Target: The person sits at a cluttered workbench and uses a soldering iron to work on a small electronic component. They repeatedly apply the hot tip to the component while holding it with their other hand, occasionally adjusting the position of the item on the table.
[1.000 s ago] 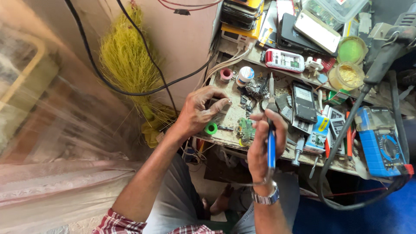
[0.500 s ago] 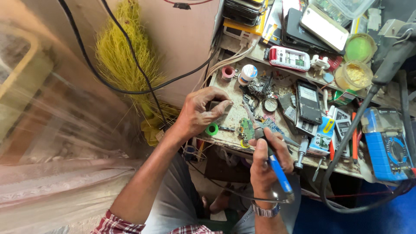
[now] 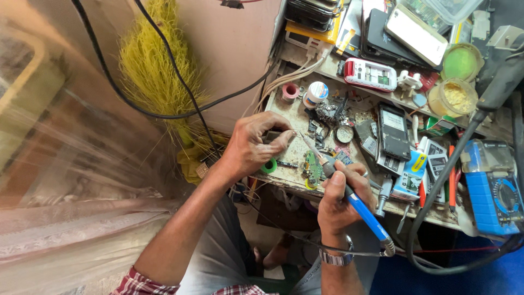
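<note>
- I see the soldering iron [image 3: 349, 196] held in the right hand [image 3: 341, 202], fingers clenched round its blue handle like a pen. Its tip points up and left toward the left hand's fingertips.
- Change over the last second: the iron stood nearly upright in the fist, handle pointing down; it now lies slanted, tip brought forward over the bench [image 3: 289, 109]. I judge that the tip is being set to the work.
- The left hand [image 3: 254, 145] has stayed at the bench's near-left corner. Its grip is pinched on a small dark part [image 3: 271, 135]; I cannot tell what the part is.
- The green circuit board [image 3: 313, 168] lies on the bench edge, just beside the right-hand knuckles and below the iron's shaft.
- Count, near the work: one iron, one board, one green tape ring [image 3: 268, 166], one pink tape roll [image 3: 289, 91], one solder spool [image 3: 315, 93].
- Count, further out: two round tubs [image 3: 456, 82], one green-lidded and one yellow; one blue multimeter [image 3: 494, 191] at the right edge; one red-and-white phone [image 3: 370, 75].
- Several opened phones and cases are stacked at the back; I cannot count them exactly.
- One yellow broom [image 3: 150, 65] leans on the wall, well apart from the bench.
</note>
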